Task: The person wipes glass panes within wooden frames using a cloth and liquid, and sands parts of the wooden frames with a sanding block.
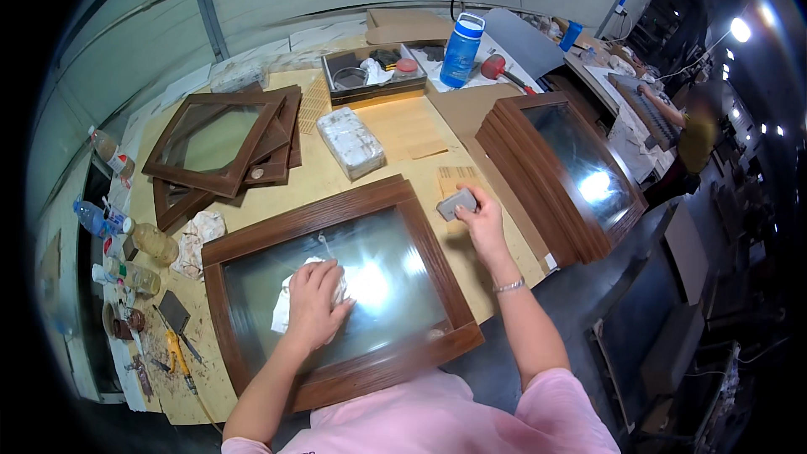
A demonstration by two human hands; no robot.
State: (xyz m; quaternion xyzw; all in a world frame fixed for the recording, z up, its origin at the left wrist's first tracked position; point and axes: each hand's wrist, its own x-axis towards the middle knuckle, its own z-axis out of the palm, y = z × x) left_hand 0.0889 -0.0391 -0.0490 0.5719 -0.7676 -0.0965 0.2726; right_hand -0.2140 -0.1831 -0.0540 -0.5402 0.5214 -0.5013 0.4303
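A brown wooden frame (214,319) with a glass pane (403,282) lies flat on the table before me. My left hand (314,301) presses a crumpled white cloth (282,313) onto the glass, fingers bent over it. Just above the cloth, a small whitish smear or mark shows on the pane. Right of the frame, my right hand (484,223) grips a small grey block (455,204) between thumb and fingers, held over a piece of tan printed paper (455,175). The palm side of the left hand is hidden.
Similar glazed frames are stacked at the right (538,176) and far left (265,151). Between them sits a white-wrapped block (350,143); behind are a tray (374,94), blue bottle (461,55) and red-headed mallet (493,66). Plastic bottles (151,241) and a yellow-handled tool (176,355) line the left edge.
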